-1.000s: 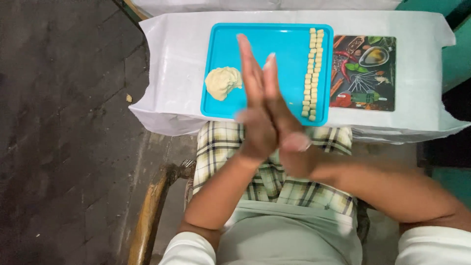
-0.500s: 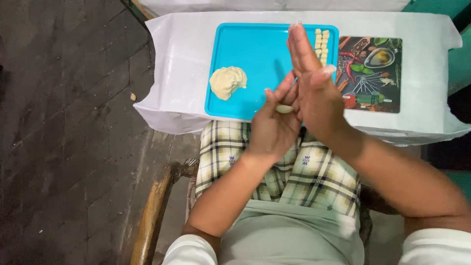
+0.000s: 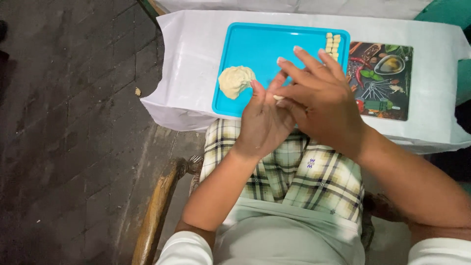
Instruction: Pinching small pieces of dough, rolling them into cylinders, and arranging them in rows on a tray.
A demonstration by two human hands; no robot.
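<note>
Pressing together above the near edge of a turquoise tray [image 3: 265,49], the left hand [image 3: 262,125] and the right hand [image 3: 321,100] are seen from overhead, the right laid across the left. A small pale piece of dough [image 3: 278,97] is caught between the two palms, only its end showing at the gap between them. Neither grip is closed into a fist: the fingers of both hands are extended and loosely spread, the hold on the piece being made by palm against palm. How much of the piece lies hidden between the palms cannot be told. On the tray, a rough lump of pale dough [image 3: 235,81] is noted at the left side, well apart from the hands, and a row of small dough pieces [image 3: 332,45] is noted along the right edge, partly covered by the right fingers. The tray is set on a desk covered with white sheeting [image 3: 191,64]. Just beside the tray, to its right, a dark printed mat [image 3: 385,73] showing spices and utensils is recorded. Below the hands, a checked cloth [image 3: 304,172] is spread over the person's lap, and a curved wooden chair arm [image 3: 157,211] is seen at the left, above a dark brick floor [image 3: 64,137].
</note>
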